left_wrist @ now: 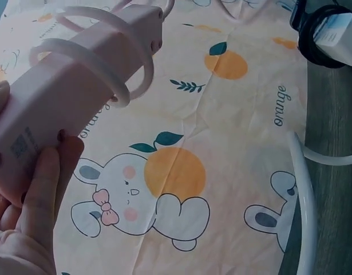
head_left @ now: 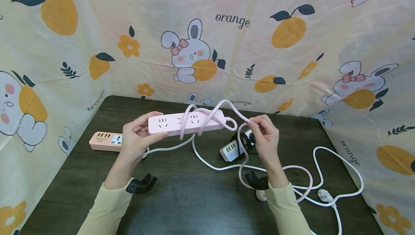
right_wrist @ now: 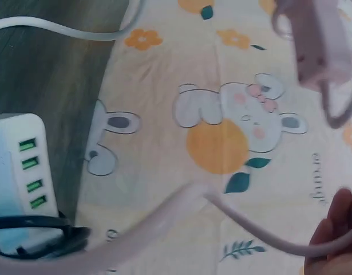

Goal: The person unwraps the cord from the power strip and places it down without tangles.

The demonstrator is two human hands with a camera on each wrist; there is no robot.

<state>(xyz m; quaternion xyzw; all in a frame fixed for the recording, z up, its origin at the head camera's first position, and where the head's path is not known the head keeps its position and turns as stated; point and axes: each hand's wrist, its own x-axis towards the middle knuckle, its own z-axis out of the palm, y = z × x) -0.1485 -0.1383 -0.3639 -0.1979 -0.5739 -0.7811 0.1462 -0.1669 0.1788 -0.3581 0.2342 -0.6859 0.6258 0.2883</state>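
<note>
A pink power strip is held up above the dark table, its sockets facing the head camera. My left hand grips its left end, thumb on the front edge and fingers behind. Loops of the strip's pink cord are wound loosely round its right half. The right hand pinches the cord to the right of the strip, and more cord hangs below that hand. In the left wrist view, the strip's underside shows, with the cord loops crossing it.
An orange-pink power strip lies at the table's left. Behind the right hand lies a white power strip with a black cord wound on it. White cable snakes over the table's right side. A patterned cloth hangs behind.
</note>
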